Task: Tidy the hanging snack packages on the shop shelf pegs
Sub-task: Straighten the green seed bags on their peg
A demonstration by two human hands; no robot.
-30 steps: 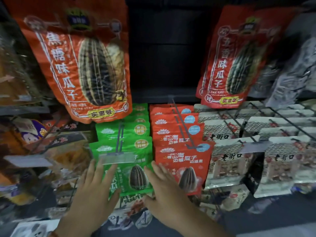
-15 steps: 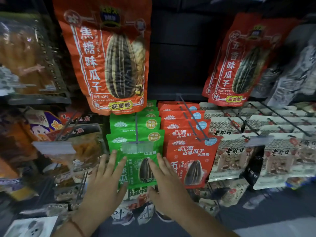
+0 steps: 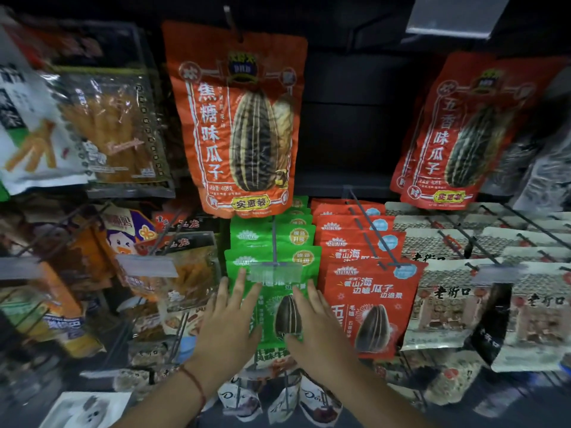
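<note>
Where the green packs (image 3: 272, 267) hang in a row on their peg (image 3: 273, 239) at the middle of the shelf, both hands lie flat on the front pack, one to each side of the striped seed printed on it. The left hand (image 3: 228, 322) has its fingers spread wide over the pack's left edge; the right hand (image 3: 318, 329) is likewise spread over its right edge, and neither grips anything. A red cord (image 3: 194, 381) circles the left wrist. A clear price tag (image 3: 275, 271) at the peg's tip covers the pack's title, so its writing cannot be read, though a round gold badge shows at the top right.

Just right of them hang red packs (image 3: 370, 304) marked "MAOKE", with "香山海" and "瓜子" in white and a seed below. Further right are pale packs (image 3: 445, 304) printed with tiled roofs and "老街口".

Above the green row hangs a large orange bag (image 3: 234, 118) reading "焦糖味瓜子", with "408克" and a yellow band "实惠装" at the bottom. At upper right a red bag (image 3: 457, 134) of the same make reads "五香味瓜子" with the same yellow band. To the left hang clear bags of orange sticks (image 3: 114, 131); their labels are too blurred to read.
</note>
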